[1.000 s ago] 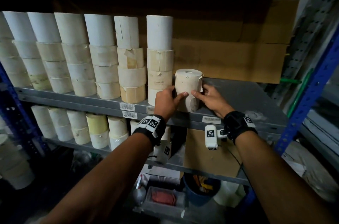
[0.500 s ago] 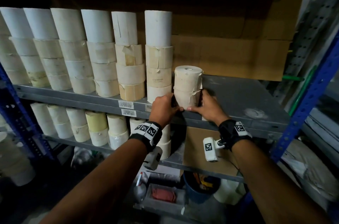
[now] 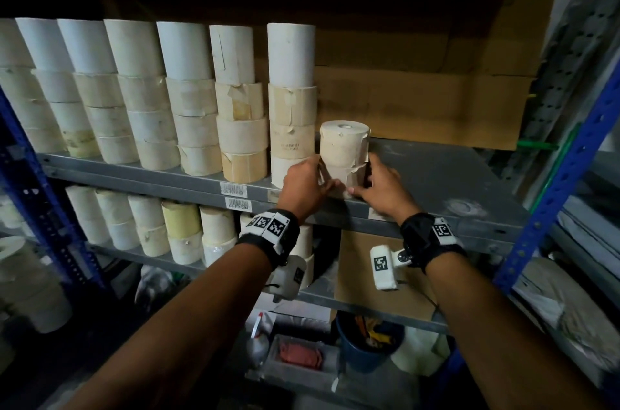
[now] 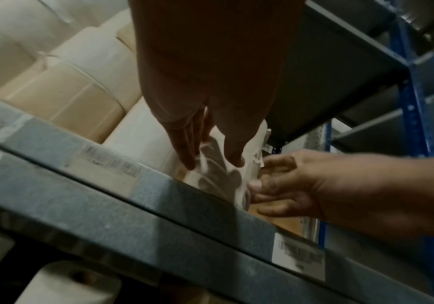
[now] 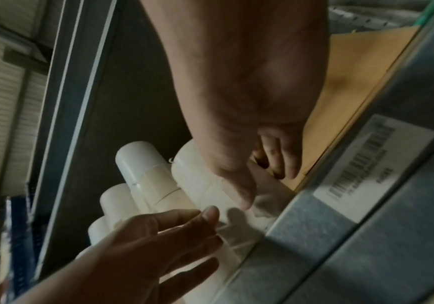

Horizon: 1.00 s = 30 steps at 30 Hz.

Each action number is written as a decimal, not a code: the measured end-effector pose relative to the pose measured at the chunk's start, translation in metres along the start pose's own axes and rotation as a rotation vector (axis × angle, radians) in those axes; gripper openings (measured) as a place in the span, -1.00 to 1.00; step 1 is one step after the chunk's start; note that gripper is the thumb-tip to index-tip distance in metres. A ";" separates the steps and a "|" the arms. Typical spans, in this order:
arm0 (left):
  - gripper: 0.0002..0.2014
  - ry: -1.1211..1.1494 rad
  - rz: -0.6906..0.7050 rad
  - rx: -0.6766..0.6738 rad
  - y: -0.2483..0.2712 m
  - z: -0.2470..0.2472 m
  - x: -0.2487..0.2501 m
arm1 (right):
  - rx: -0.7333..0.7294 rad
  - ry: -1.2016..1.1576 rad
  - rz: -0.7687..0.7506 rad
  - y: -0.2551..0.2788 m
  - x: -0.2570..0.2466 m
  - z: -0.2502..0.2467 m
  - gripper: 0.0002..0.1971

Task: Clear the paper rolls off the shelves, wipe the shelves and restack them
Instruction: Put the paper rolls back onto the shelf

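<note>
1. Both hands reach onto a grey metal shelf (image 3: 436,174) in a dim storeroom; blue uprights (image 3: 570,154) stand to the right of the right hand.
2. Between the hands a short stack of two paper rolls (image 3: 344,154) stands upright near the shelf's front edge.
3. The left hand (image 3: 303,188) holds its left side with fingers fairly straight; the right hand (image 3: 382,186) cups its right side, thumb on the lower roll.
4. Just left of the left hand rise tall stacked rolls (image 3: 292,100), touching neighbours.
5. Behind the hands leans cardboard (image 3: 419,100); below the wrists sit more rolls (image 3: 181,228).
</note>
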<state>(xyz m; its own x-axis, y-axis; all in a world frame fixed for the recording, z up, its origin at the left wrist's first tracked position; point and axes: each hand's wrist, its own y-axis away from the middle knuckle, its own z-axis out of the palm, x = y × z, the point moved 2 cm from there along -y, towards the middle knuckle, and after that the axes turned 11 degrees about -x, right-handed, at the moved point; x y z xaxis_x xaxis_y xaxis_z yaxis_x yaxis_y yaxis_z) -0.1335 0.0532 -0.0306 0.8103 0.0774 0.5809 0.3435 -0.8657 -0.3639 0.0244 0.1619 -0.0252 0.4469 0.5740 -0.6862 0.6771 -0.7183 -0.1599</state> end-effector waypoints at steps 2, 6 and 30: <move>-0.56 -0.004 -0.008 -0.005 0.014 -0.005 -0.005 | 0.076 0.006 0.036 0.010 0.001 0.005 -0.20; -0.60 -0.102 0.004 -0.034 0.074 -0.008 -0.036 | 0.341 0.029 -0.114 0.056 0.007 0.048 -0.53; -0.62 -0.034 -1.175 -0.263 0.545 -0.090 -0.334 | -0.968 0.261 -0.263 0.194 -0.112 0.539 -0.67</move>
<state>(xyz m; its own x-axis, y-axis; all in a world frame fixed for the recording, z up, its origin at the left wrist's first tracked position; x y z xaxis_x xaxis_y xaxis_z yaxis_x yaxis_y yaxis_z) -0.2602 -0.4890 -0.3572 0.0811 0.8956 0.4375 0.7758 -0.3323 0.5364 -0.2092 -0.2532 -0.3617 0.2517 0.8172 -0.5184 0.9003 -0.0011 0.4353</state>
